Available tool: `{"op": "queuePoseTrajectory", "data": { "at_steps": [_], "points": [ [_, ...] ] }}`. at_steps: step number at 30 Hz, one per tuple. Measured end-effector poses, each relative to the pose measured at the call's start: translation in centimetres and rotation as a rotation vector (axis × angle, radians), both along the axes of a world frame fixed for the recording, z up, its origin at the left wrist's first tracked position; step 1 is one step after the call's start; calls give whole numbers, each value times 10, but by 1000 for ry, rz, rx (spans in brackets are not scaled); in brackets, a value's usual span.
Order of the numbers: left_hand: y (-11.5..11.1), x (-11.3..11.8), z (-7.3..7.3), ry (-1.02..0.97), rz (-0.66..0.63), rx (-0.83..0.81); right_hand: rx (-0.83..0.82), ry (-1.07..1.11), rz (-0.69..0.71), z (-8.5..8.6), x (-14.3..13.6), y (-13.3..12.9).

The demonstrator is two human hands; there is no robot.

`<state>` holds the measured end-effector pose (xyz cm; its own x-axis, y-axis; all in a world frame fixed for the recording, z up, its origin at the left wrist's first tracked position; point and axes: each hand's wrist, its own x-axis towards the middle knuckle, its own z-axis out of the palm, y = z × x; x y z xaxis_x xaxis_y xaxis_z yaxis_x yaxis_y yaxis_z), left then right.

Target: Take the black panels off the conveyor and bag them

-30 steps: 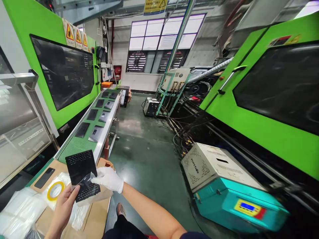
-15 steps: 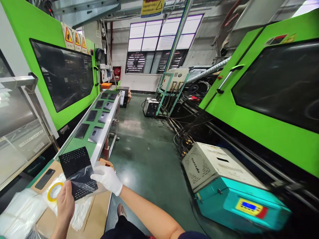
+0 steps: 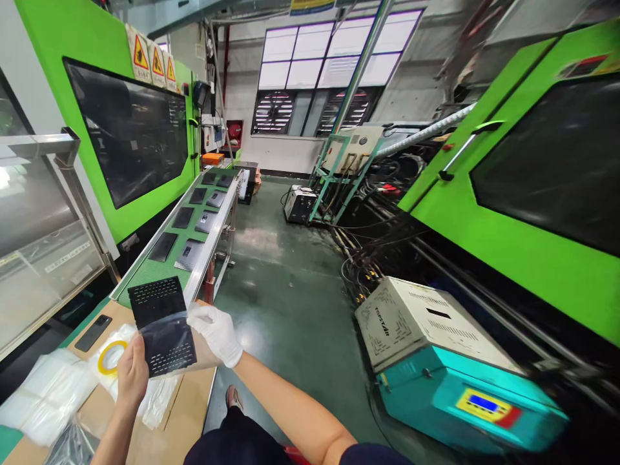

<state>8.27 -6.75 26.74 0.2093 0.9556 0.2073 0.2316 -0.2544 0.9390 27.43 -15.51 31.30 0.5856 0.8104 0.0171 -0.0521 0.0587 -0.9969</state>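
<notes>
A black perforated panel (image 3: pixel 157 302) is tilted over the near end of the conveyor, its lower part inside a clear plastic bag (image 3: pixel 204 354). My bare left hand (image 3: pixel 133 371) grips the panel and bag at the lower left edge. On the right side, my white-gloved right hand (image 3: pixel 216 332) pinches the bag's edge beside the panel. Below them is a cardboard-covered table (image 3: pixel 188 413) bearing a yellow tape roll (image 3: pixel 112 357), a black phone (image 3: pixel 93 332) and a stack of clear bags (image 3: pixel 46 394).
Dark panels lie in two rows on the green conveyor belt (image 3: pixel 186 232). Green machines (image 3: pixel 116 216) stand on the left and right. A teal and white unit (image 3: pixel 436 381) sits on the floor at the right, and a framed stand (image 3: pixel 339 174) is farther back.
The view has shifted slightly, so most things sit farther right. The bag's edge now spans the panel's middle more smoothly, with both hands still holding on.
</notes>
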Motion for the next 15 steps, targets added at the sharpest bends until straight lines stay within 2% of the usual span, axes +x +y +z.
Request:
{"op": "queuePoseTrajectory", "data": {
  "at_steps": [8, 11, 15],
  "points": [
    [0, 8, 21, -69, -37, 77, 98, -38, -51, 2, -2, 2],
    [3, 10, 16, -103, -39, 66, 98, -49, -84, 2, -2, 7],
    [6, 10, -3, -140, -64, -11, 63, -40, -59, 0, -4, 13]
  ]
}}
